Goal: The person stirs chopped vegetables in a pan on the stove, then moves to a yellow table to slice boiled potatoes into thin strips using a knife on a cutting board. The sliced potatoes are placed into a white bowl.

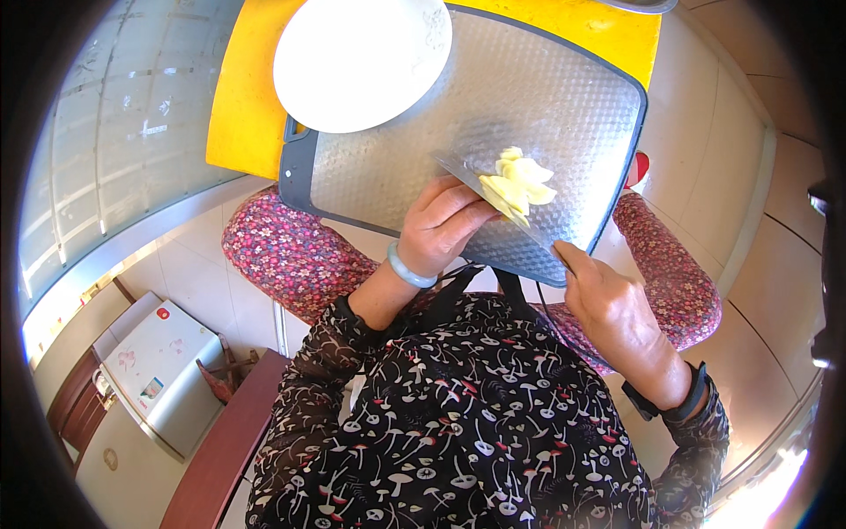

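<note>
My right hand (605,297) is closed around the handle of a kitchen knife (538,237), at the lower right of a cutting board (396,178). Its thin blade slants up and to the left across the board. Pale yellow slices (522,178), perhaps potato or ginger, lie overlapped against the blade's right side. On the other side, my left hand (439,221) has bent fingers at the blade, close to the slices; whether it grips a piece is hidden. A pale bangle (408,268) circles the left wrist.
A white plate (360,63) overlaps the board's upper left corner. Beneath the board is a yellow tabletop (241,99). The rim of a metal vessel (644,5) shows at the top right. A white refrigerator (162,364) stands at the lower left, beyond a reddish-brown surface (228,436).
</note>
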{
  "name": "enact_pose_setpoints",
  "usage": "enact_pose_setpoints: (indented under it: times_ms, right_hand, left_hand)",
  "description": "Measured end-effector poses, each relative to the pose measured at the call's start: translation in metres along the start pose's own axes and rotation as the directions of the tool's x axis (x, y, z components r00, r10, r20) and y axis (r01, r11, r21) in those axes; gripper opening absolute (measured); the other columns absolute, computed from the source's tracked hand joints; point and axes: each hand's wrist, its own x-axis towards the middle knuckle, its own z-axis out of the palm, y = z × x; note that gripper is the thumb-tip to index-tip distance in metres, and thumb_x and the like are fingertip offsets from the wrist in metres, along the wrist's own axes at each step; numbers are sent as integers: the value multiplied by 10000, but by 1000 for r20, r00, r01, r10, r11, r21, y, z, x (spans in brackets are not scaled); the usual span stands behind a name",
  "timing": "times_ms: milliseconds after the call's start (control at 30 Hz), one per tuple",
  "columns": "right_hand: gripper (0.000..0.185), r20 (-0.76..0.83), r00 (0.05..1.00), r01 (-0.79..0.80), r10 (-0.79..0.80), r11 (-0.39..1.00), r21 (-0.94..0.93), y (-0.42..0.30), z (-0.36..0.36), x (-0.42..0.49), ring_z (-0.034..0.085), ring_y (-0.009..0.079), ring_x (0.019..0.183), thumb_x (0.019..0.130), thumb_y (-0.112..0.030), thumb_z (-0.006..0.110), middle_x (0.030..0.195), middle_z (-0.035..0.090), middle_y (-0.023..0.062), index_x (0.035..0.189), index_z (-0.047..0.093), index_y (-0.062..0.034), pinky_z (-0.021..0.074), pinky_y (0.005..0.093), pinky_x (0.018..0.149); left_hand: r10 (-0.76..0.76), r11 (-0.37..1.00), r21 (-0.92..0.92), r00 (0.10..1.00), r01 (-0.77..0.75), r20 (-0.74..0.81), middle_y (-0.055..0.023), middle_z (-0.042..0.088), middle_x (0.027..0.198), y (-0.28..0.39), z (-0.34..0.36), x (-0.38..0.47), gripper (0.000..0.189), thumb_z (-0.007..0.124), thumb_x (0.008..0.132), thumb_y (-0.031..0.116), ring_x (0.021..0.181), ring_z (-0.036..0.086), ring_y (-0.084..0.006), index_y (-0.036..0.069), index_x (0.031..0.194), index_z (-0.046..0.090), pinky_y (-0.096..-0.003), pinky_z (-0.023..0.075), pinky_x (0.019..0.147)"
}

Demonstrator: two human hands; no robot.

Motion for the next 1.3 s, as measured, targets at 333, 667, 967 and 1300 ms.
enact_pose_setpoints:
  times_ms: [333, 667, 967, 1300]
  right_hand:
    - [329, -82, 996, 23, -25, 999, -22, 11, 34, 39, 699, 396, 653, 940, -31, 635, 763, 661, 180, 1266, 592, -16, 585, 478, 595]
    - [299, 11, 997, -74, 74, 995, 61, -4, -14, -5, 719, 423, 806, 1000, -4, 628, 899, 707, 255, 1299, 634, 5, 583, 485, 697]
    - [331, 25, 998, -57, 55, 997, 45, 10, -5, -14, 723, 417, 808, 988, 9, 634, 934, 719, 248, 1318, 615, 21, 594, 474, 698]
    - [303, 3, 997, -81, 81, 990, 112, 21, 22, 26, 712, 422, 743, 1006, -38, 631, 854, 697, 250, 1305, 616, 8, 575, 476, 634]
  left_hand:
    - [16, 1000, 4, 1000, -16, 9, -89, 731, 1078, 1, -2, 2, 300, 831, 743, 14, 1002, 701, -298, 35, 1040, 794, -378, 585, 867]
    - [48, 999, 18, 999, -48, 9, -90, 722, 1099, -3, 0, -2, 288, 787, 788, 29, 1010, 698, -301, 45, 1076, 779, -376, 589, 878]
    - [54, 999, 7, 997, -54, 48, -93, 713, 1151, -4, 0, -3, 293, 781, 797, 29, 1062, 692, -304, 42, 1090, 782, -378, 589, 898]
    - [58, 998, 6, 997, -58, 46, -94, 712, 1156, -3, 0, -2, 317, 784, 793, 9, 1021, 694, -318, 50, 1108, 782, -384, 594, 875]
